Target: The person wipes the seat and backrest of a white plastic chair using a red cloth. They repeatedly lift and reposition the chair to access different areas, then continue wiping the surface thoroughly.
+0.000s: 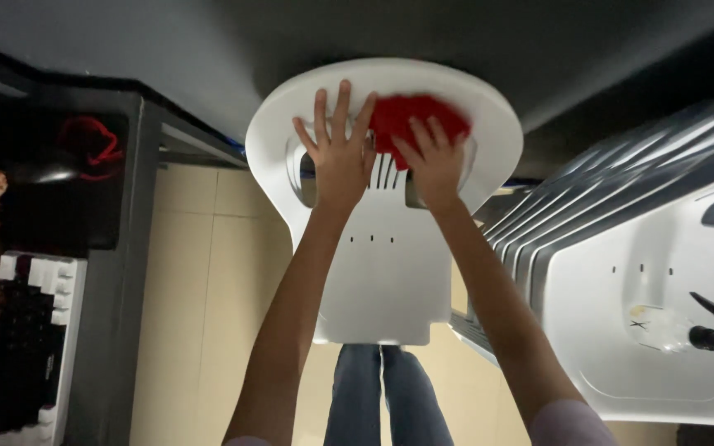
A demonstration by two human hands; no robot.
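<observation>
A white plastic chair (382,281) stands in front of me, its curved backrest farthest from me. My left hand (336,149) lies flat on the backrest with its fingers spread, holding nothing. My right hand (433,161) presses a red cloth (411,120) against the backrest just right of the left hand. The cloth is bunched and partly hidden under my fingers. Both my arms reach forward over the seat. My legs in blue jeans (386,396) show below the seat's front edge.
A second white plastic chair (646,272) stands at the right, with a clear spray bottle (687,330) with a black nozzle lying on its seat. A dark desk (121,248) with a black and white keyboard (30,347) is at the left. The floor (208,272) has beige tiles.
</observation>
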